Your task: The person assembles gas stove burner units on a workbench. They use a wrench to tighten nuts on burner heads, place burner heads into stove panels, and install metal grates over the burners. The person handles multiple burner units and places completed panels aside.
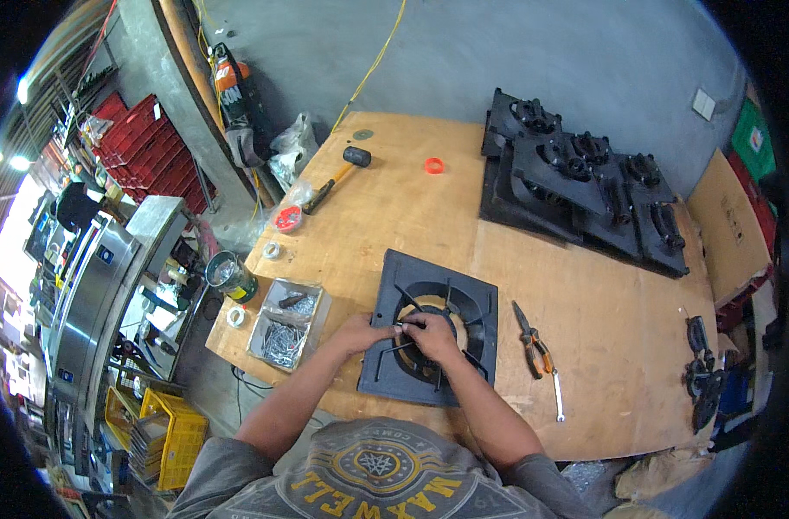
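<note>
A square black gas stove burner top lies in front of me on the wooden table, a round ring and pot-support arms in its middle. My left hand reaches over its left side, fingers closed at the ring's left edge. From the right, my right hand comes over the ring, its fingers pinched together against the left fingertips. Whatever small part is between them is too hidden to make out. To the right lie orange-and-black pliers and a silver wrench.
Left of the burner top is a divided box of small metal parts, beside a can. A mallet, a red-rimmed tub and red tape lie farther back. Stacked black burner tops fill the far right.
</note>
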Motion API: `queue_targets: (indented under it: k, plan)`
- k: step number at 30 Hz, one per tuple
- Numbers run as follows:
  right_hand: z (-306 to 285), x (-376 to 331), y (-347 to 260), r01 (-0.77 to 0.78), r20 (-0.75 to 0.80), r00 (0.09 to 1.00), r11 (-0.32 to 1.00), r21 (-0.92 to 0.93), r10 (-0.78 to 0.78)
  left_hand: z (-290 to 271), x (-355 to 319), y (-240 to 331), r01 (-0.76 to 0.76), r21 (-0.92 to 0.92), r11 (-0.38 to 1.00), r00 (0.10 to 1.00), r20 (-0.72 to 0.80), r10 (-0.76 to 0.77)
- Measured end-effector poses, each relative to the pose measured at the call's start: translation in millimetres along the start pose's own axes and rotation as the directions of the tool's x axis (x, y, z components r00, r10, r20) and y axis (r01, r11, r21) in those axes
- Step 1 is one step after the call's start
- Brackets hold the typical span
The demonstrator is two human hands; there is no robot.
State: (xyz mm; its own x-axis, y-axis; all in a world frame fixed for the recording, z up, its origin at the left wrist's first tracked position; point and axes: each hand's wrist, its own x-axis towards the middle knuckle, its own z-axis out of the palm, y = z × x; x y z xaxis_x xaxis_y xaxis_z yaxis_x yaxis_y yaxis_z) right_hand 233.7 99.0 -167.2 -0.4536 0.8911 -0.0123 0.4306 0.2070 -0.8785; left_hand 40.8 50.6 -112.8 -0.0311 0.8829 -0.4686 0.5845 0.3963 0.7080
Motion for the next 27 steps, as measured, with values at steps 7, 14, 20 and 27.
queue_targets:
  k: [7, 14, 20, 27]
  plan:
    - [-5, 0, -2, -0.104, 0.064, 0.993, 0.984, 0.146, 0.096, -15, 17, -18, 0.048, -0.340, 0.939, 0.959, 0.279, 0.052]
    - [-2, 3, -3, -0.082, 0.081, 0.994, 0.986, 0.142, 0.071, -18, 13, -23, 0.175, -0.485, 0.857, 0.935, 0.354, 0.010]
    - [3, 9, -7, -0.140, 0.126, 0.984, 0.981, 0.131, 0.124, -14, 28, -53, 0.171, -0.579, 0.797, 0.929, 0.363, 0.065]
    - [5, 11, -6, -0.116, 0.116, 0.988, 0.989, 0.093, 0.104, -17, 34, -54, 0.181, -0.567, 0.803, 0.921, 0.383, 0.063]
